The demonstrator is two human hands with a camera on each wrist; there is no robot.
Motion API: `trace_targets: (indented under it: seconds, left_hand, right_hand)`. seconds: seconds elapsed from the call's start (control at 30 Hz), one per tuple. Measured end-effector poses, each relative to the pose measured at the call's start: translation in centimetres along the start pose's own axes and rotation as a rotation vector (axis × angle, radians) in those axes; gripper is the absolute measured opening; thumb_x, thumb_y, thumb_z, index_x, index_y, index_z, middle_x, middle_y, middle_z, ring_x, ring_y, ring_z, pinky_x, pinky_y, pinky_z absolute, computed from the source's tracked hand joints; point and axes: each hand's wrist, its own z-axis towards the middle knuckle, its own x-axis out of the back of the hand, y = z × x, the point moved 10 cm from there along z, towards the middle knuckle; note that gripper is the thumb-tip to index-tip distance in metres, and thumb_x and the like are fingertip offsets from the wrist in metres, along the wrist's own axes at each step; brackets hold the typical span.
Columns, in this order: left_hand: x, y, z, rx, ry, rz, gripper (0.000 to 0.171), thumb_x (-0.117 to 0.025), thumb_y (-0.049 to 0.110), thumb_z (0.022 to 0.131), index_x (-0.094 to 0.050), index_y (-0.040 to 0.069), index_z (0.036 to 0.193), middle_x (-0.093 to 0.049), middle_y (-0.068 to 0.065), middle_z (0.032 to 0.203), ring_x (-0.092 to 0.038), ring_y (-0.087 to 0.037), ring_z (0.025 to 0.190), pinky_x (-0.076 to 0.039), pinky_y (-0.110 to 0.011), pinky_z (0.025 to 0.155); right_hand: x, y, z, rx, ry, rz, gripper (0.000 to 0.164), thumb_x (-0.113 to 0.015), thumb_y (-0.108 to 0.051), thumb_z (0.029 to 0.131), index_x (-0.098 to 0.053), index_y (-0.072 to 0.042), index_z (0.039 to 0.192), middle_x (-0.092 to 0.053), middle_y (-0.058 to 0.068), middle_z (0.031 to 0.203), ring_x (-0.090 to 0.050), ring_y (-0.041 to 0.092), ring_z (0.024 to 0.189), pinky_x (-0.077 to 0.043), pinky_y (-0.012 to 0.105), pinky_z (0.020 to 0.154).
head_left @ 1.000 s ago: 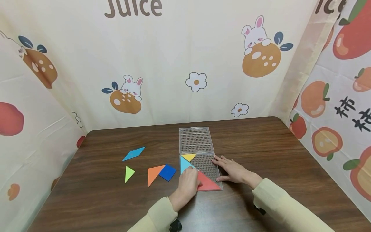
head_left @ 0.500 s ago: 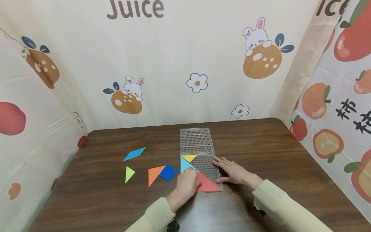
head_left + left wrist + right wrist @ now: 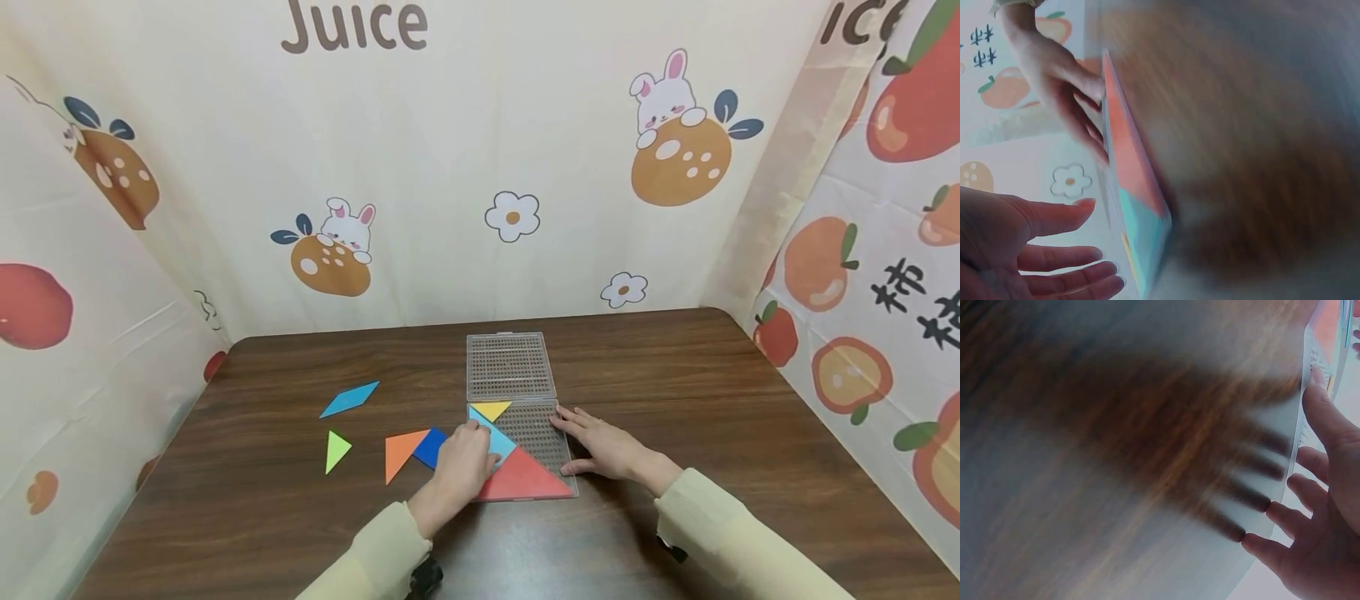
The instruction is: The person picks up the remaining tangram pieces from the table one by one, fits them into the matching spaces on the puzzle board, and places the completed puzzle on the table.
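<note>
Left grip (image 3: 459,460): I'm seeing it shifting leftward, now hovering loosely spread over the left edge of the tray (image 3: 534,427).
Right grip (image 3: 606,447): resting spread at its right edge.
Tray: lying lower centre on the worktop (image 3: 645,367), carrying the red triangle (image 3: 523,479).

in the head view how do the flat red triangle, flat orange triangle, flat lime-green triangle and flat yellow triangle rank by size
1. Flat red triangle, clearly largest
2. Flat orange triangle
3. Flat lime-green triangle and flat yellow triangle: too alike to rank
</note>
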Motion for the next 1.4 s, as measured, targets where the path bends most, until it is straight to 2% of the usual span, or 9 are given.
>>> trace_targets:
  seconds: [0.13, 0.37, 0.63, 0.73, 0.97, 1.1, 1.27, 1.4]
  left_hand:
    - [0.8, -1.2, 0.1, -0.002, 0.025, 0.016, 0.031, -0.072, 0.022, 0.074, -0.065, -0.002, 0.091, -0.056, -0.011, 0.084, -0.057, -0.022, 0.077, -0.050, -0.034, 0.060]
    - [2.1, -3.8, 0.3, -0.018, 0.070, 0.043, 0.021, -0.071, 0.017, 0.076, -0.063, -0.003, 0.081, -0.052, -0.011, 0.077, -0.055, -0.024, 0.073, -0.049, -0.035, 0.060]
    - [2.9, -7.5, 0.7, 0.097, 0.063, 0.073, 0.021, -0.069, 0.019, 0.078, -0.062, -0.001, 0.075, -0.056, -0.015, 0.084, -0.056, -0.025, 0.073, -0.050, -0.038, 0.059]
    - [3.0, -8.9, 1.0, 0.120, 0.056, 0.074, 0.018, -0.068, 0.017, 0.079, -0.062, 0.000, 0.073, -0.056, -0.015, 0.083, -0.056, -0.026, 0.073, -0.050, -0.039, 0.058]
    - [3.9, -13.5, 1.9, 0.202, 0.038, 0.071, 0.014, -0.063, 0.010, 0.081, -0.063, 0.001, 0.071, -0.057, -0.020, 0.089, -0.056, -0.032, 0.077, -0.049, -0.041, 0.057]
    - [4.4, -15.7, 2.3, 0.225, 0.031, 0.073, 0.013, -0.063, 0.008, 0.081, -0.062, -0.002, 0.073, -0.056, -0.022, 0.088, -0.056, -0.033, 0.073, -0.048, -0.040, 0.055]
    - [4.5, -18.2, 2.6, 0.252, 0.005, 0.051, 0.014, -0.062, 0.006, 0.082, -0.062, -0.007, 0.076, -0.054, -0.023, 0.090, -0.054, -0.038, 0.081, -0.048, -0.044, 0.061]
    - [4.4, -19.5, 2.8, 0.245, -0.017, 0.025, 0.015, -0.063, 0.007, 0.081, -0.062, -0.008, 0.078, -0.052, -0.021, 0.090, -0.054, -0.034, 0.080, -0.047, -0.042, 0.061]
  right_hand:
    - [0.1, -0.1, -0.1, 0.003, 0.007, -0.009, 0.071, -0.062, -0.041, 0.079, -0.038, -0.001, 0.132, -0.027, 0.018, 0.140, -0.025, 0.041, 0.125, -0.029, 0.054, 0.093]
    - [0.3, -0.5, -0.4, 0.031, 0.033, -0.035, 0.069, -0.061, -0.039, 0.080, -0.039, 0.000, 0.132, -0.028, 0.019, 0.139, -0.029, 0.040, 0.123, -0.032, 0.054, 0.091]
    - [0.4, -0.5, -0.7, 0.000, 0.063, -0.042, 0.068, -0.061, -0.039, 0.081, -0.040, 0.001, 0.131, -0.032, 0.019, 0.137, -0.035, 0.037, 0.120, -0.035, 0.050, 0.089]
    - [0.3, -0.3, -1.0, -0.021, 0.065, -0.028, 0.068, -0.060, -0.041, 0.081, -0.040, 0.001, 0.131, -0.034, 0.019, 0.136, -0.036, 0.037, 0.120, -0.036, 0.050, 0.088]
    - [0.2, -0.3, -2.1, -0.067, 0.064, 0.011, 0.072, -0.059, -0.045, 0.079, -0.038, -0.001, 0.133, -0.034, 0.019, 0.136, -0.037, 0.035, 0.120, -0.036, 0.051, 0.088]
    - [0.2, -0.6, -2.5, -0.065, 0.077, 0.013, 0.073, -0.060, -0.045, 0.078, -0.039, 0.001, 0.132, -0.035, 0.020, 0.135, -0.038, 0.035, 0.119, -0.036, 0.050, 0.088]
    - [0.2, -0.7, -2.7, -0.072, 0.099, 0.013, 0.074, -0.060, -0.047, 0.078, -0.041, 0.003, 0.129, -0.038, 0.022, 0.132, -0.044, 0.036, 0.113, -0.040, 0.047, 0.084]
    - [0.3, -0.7, -2.7, -0.078, 0.118, 0.000, 0.073, -0.062, -0.046, 0.076, -0.043, 0.005, 0.127, -0.040, 0.023, 0.130, -0.047, 0.037, 0.110, -0.042, 0.047, 0.082]
